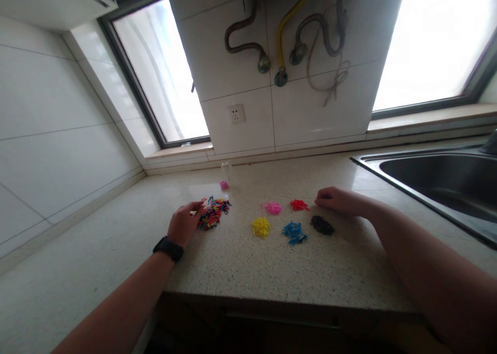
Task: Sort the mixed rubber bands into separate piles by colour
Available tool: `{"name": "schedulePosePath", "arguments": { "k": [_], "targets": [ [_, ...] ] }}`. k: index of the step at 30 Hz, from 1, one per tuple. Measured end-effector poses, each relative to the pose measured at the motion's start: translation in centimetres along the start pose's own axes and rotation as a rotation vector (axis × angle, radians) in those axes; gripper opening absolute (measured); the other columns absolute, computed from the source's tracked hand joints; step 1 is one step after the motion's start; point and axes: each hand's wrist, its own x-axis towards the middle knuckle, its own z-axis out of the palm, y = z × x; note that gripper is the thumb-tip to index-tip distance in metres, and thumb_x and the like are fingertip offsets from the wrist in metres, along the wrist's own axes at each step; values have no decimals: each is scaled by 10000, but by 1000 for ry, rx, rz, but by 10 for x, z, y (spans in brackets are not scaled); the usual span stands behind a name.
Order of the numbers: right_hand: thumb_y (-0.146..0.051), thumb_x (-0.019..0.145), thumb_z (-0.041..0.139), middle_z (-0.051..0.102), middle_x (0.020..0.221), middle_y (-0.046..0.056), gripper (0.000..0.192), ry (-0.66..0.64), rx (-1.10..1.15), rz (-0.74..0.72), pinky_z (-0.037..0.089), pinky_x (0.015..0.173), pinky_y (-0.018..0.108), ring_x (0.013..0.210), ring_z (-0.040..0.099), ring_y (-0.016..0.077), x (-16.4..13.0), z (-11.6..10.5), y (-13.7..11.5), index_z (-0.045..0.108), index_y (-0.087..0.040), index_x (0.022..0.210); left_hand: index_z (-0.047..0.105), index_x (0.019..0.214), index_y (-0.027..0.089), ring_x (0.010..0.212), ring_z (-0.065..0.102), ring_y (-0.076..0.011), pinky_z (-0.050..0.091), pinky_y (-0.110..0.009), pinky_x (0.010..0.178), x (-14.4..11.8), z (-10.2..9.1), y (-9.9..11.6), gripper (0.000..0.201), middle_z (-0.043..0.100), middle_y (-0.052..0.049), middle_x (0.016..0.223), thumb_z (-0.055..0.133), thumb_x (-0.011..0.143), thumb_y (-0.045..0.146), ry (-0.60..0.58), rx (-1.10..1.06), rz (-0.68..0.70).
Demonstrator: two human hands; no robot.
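Observation:
My left hand (pixel 184 222), with a black watch (pixel 168 248) on its wrist, reaches to the left edge of a mixed pile of small coloured rubber bands (pixel 215 212). Its fingers are drawn together at the bands; red bits show by the fingertips, but I cannot tell what is pinched. My right hand (pixel 330 197) rests on the counter with curled fingers, their inside hidden. It lies just right of a red heap of bands (pixel 299 205) and behind a black heap (pixel 322 225). Pink (pixel 273 208), yellow (pixel 261 227) and blue (pixel 295 233) heaps lie between my hands.
A clear cup-like container (pixel 225 171) stands behind the mixed pile, with a pink clump (pixel 224 185) at its base. A steel sink (pixel 435 162) is set into the speckled counter (pixel 248 271) at the right. The tiled wall has a socket (pixel 236 114) and hoses (pixel 285 38).

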Motion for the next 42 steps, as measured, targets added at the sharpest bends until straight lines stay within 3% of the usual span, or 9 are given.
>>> {"name": "schedulePosePath", "arguments": {
  "k": [6, 10, 13, 15, 21, 25, 28, 32, 42],
  "targets": [
    [-487, 840, 540, 693, 757, 54, 344, 38, -23, 7, 400, 606, 283, 690, 592, 184, -2, 0, -4, 699, -182, 836, 714, 1129, 213, 909, 689, -232, 541, -362, 845, -4, 1, 1, 322, 745, -80, 1005, 526, 933, 386, 46, 52, 57],
    [-461, 844, 553, 702, 791, 59, 307, 107, -67, 17, 392, 613, 278, 702, 609, 184, -2, 6, -5, 712, -199, 847, 710, 1138, 213, 991, 656, -234, 517, -387, 919, -10, -3, 26, 294, 731, -82, 1080, 538, 938, 340, 53, -29, 227],
    [-450, 824, 592, 709, 820, 67, 290, 171, -50, 74, 391, 618, 274, 718, 610, 184, 3, 9, -8, 727, -201, 884, 714, 1126, 230, 983, 652, -228, 521, -407, 915, -11, -6, 63, 274, 731, -70, 1073, 552, 938, 344, 22, -134, 298],
    [-431, 824, 594, 701, 793, 59, 285, 140, 38, 77, 389, 598, 264, 691, 592, 169, 7, 7, -8, 726, -190, 900, 722, 1111, 241, 955, 661, -224, 527, -410, 900, -7, -6, 93, 267, 740, -63, 1028, 570, 930, 364, -13, -231, 322],
    [-384, 803, 616, 607, 652, 1, 234, -118, 350, 139, 313, 442, 214, 478, 444, 86, 18, -8, 1, 688, -163, 834, 740, 1047, 196, 932, 688, -198, 535, -353, 875, 16, 11, 190, 263, 755, -74, 1014, 647, 885, 381, -29, -720, 178],
    [-380, 842, 577, 573, 647, -10, 233, -66, 361, 163, 293, 410, 199, 448, 416, 71, 19, -7, 6, 666, -168, 877, 737, 1030, 166, 827, 666, -163, 539, -300, 763, 25, 37, 232, 268, 757, -87, 962, 684, 854, 361, -67, -1053, 100],
    [-409, 881, 536, 584, 682, -5, 269, -21, 370, 122, 310, 416, 196, 465, 417, 72, 13, -3, 7, 654, -174, 940, 739, 999, 158, 748, 630, -135, 521, -266, 689, 21, 62, 244, 260, 753, -95, 958, 715, 828, 352, -102, -1231, 38],
    [-462, 846, 607, 610, 702, 0, 295, -81, 317, 20, 334, 439, 201, 500, 448, 80, 5, -3, 8, 679, -185, 917, 742, 968, 159, 649, 584, -106, 496, -236, 606, 8, 80, 243, 245, 751, -88, 916, 738, 809, 345, -219, -1325, -59],
    [-439, 853, 591, 606, 700, 3, 278, -74, 238, 26, 347, 434, 211, 491, 466, 87, 6, -4, 7, 681, -184, 917, 770, 891, 172, 573, 542, -90, 461, -214, 546, -1, 69, 246, 223, 738, -62, 814, 770, 770, 359, -346, -1256, -81]
  ]
}}
